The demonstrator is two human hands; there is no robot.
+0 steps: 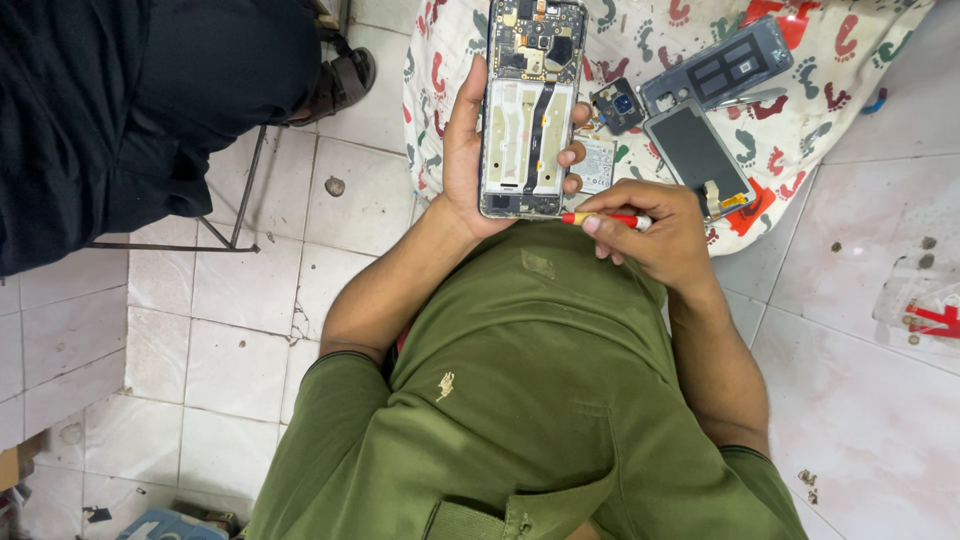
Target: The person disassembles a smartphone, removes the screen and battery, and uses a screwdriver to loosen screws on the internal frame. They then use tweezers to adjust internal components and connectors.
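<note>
Presently, item one: an opened phone (528,105), back cover off, circuit board and a dark ribbon cable exposed, held upright in the left hand (462,150), thumb along its left edge and fingertips wrapped on the right edge. Its long axis runs away from the person, board end far, bottom edge near the chest. Item two: a red-handled tool (603,218), pinched closed in the right hand (655,230), lying crosswise, tip pointing left and touching the phone's bottom right corner. The hands are close together, almost meeting at that corner. Item three: a white cloth (850,60) printed with red, green and blue footprints, spread beyond both hands. On it, past the right hand: a grey back cover (715,68) lying aslant, a dark screen panel (697,155) with an orange flex strip, a small camera module (618,104) just right of the phone, and a pale rectangular battery (598,165) partly hidden behind the fingertips. Item four: a second person's dark clothing (130,100) and sandal (340,85), well left of the left hand. White tiled floor (240,290) all around.
</note>
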